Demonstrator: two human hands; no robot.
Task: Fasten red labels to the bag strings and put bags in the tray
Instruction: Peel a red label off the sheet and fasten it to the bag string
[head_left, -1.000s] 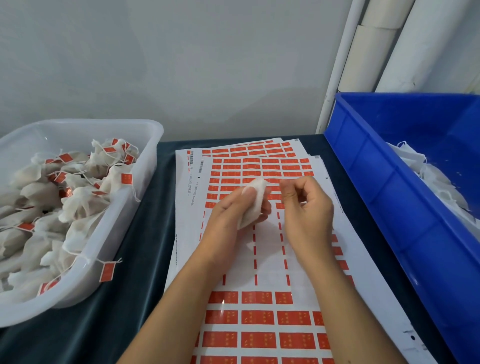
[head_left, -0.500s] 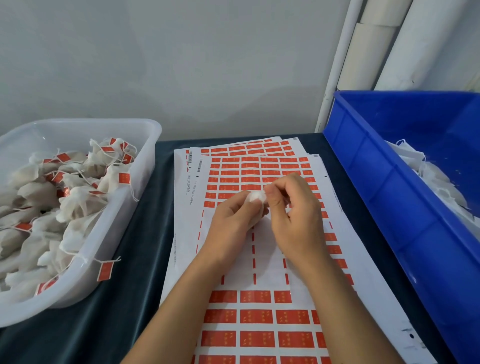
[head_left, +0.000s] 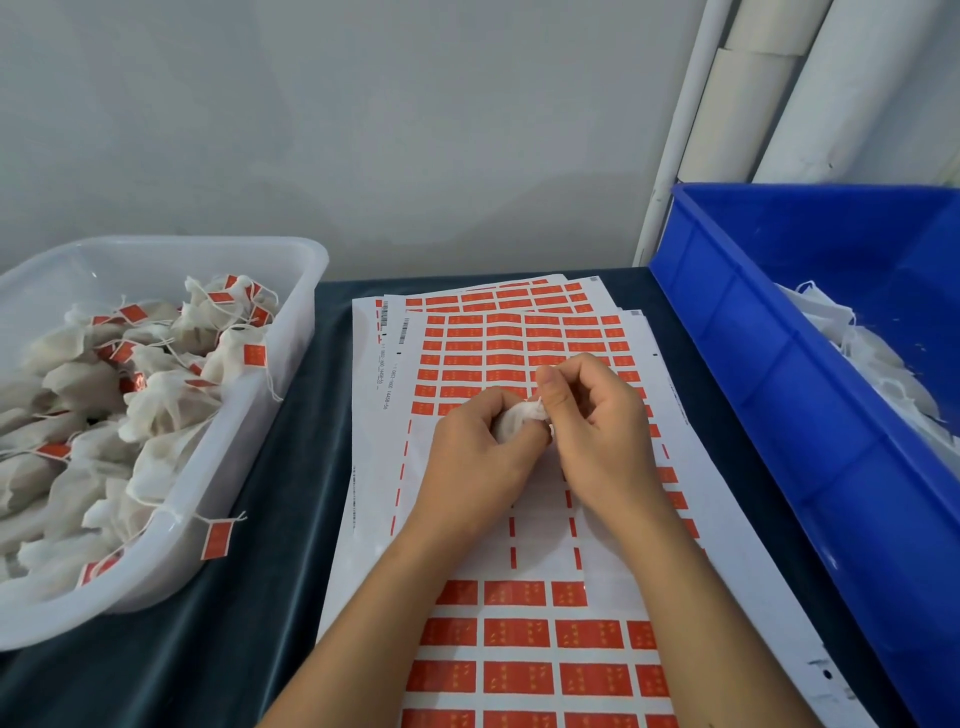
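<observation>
My left hand (head_left: 475, 452) grips a small white cloth bag (head_left: 517, 420) above the label sheets. My right hand (head_left: 597, 421) is pressed against it, thumb and forefinger pinching at the bag's top; the string is hidden by the fingers. Sheets of red labels (head_left: 514, 631) lie under both hands, with peeled gaps in the middle rows. The clear plastic tray (head_left: 249, 452) on the left holds several bags with red labels on their strings. One label (head_left: 216, 539) hangs over the tray's near rim.
A blue bin (head_left: 769, 395) on the right holds several white unlabelled bags (head_left: 872, 358). A dark cloth (head_left: 270, 597) covers the table. White pipes (head_left: 737, 104) stand against the wall behind the bin.
My hands have come together: the right hand moved left onto the bag, and the left hand curled tighter so less of the bag shows.
</observation>
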